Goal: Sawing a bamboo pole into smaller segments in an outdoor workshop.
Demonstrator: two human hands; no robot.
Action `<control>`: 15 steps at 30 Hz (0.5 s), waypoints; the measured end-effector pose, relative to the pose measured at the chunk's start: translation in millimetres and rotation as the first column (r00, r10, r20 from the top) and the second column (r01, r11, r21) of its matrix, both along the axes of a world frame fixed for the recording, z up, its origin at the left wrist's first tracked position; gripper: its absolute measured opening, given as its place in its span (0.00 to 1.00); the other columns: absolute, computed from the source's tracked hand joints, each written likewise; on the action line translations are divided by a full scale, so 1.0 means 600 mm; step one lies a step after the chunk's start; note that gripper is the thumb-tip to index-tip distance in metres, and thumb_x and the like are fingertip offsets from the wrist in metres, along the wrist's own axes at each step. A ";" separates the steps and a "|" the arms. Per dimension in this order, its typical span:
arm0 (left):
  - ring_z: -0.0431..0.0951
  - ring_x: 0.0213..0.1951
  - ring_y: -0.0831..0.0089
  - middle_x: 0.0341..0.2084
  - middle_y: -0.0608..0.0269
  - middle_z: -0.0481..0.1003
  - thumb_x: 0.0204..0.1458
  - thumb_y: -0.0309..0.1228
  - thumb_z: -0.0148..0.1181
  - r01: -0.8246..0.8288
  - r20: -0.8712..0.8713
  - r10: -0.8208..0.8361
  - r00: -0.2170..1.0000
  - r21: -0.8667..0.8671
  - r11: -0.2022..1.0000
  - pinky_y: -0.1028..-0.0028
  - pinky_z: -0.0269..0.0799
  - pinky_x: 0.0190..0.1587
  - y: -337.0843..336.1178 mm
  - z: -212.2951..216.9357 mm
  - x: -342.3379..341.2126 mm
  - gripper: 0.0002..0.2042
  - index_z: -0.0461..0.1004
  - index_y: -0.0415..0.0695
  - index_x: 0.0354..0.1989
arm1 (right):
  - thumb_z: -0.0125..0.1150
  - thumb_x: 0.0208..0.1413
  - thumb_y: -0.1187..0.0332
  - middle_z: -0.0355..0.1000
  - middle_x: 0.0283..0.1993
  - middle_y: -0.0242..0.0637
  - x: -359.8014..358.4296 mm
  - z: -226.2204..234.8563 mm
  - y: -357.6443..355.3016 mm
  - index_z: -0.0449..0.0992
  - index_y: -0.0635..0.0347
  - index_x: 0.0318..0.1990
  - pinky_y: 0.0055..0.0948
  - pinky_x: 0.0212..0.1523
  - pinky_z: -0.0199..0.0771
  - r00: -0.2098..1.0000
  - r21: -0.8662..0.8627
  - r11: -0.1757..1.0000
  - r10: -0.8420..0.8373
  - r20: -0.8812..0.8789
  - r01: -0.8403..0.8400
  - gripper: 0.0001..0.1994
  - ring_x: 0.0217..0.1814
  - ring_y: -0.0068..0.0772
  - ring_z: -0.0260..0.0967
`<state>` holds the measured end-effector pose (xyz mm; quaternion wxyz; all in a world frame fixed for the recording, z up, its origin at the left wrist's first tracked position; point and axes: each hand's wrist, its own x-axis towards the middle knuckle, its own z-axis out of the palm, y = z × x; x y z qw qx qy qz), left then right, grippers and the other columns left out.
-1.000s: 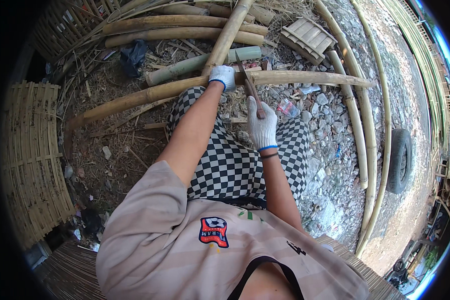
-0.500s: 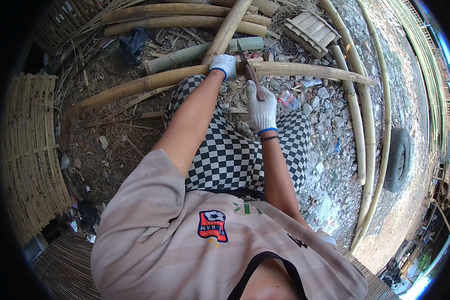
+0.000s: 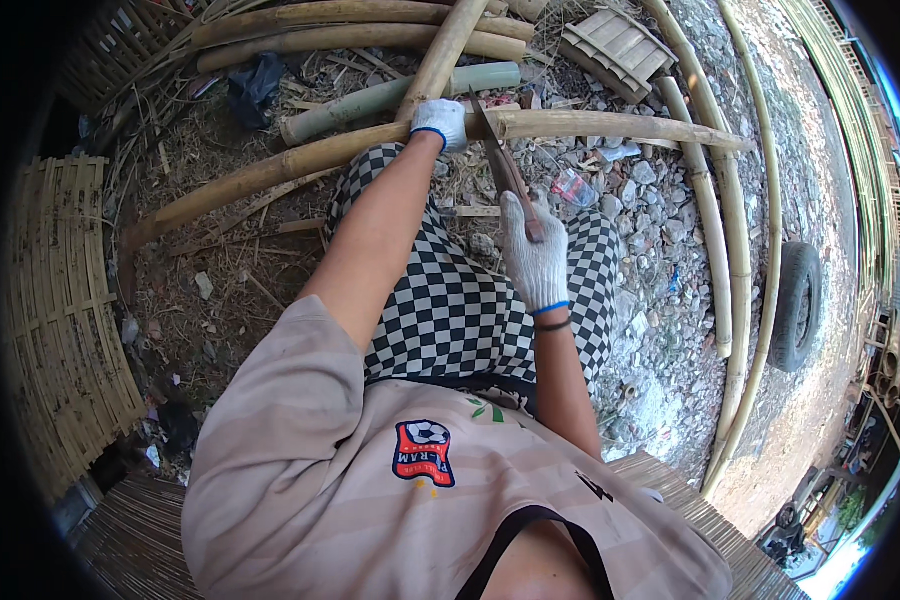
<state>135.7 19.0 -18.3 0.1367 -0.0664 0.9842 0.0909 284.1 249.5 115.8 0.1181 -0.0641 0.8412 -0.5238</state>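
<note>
A long tan bamboo pole runs crosswise in front of my knees. My left hand, in a white knitted glove with a blue cuff, is closed over the pole where a second bamboo pole meets it. Gloved the same way, my right hand grips the brown handle of a handsaw. The saw's dark blade slants across the pole, just right of my left hand, and its tip points away from me. How deep the blade sits in the bamboo cannot be made out.
A greenish bamboo piece and stacked poles lie beyond. Long poles run along the right, beside a black tyre. Woven bamboo panels stand at left. Gravel and a crushed plastic cup lie near my right knee.
My right hand has drawn the handsaw back toward me, so more of the blade shows on my side of the pole. My left hand keeps its hold on the bamboo.
</note>
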 end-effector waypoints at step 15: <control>0.83 0.51 0.52 0.50 0.44 0.81 0.38 0.41 0.75 0.008 0.165 -0.018 0.986 0.061 0.998 0.58 0.80 0.56 -0.017 0.049 0.001 0.28 0.83 0.40 0.49 | 0.56 0.71 0.51 0.68 0.20 0.24 0.062 0.017 0.051 0.81 0.66 0.40 0.21 0.24 0.62 0.998 -0.079 0.996 -0.029 0.059 0.033 0.23 0.23 0.13 0.62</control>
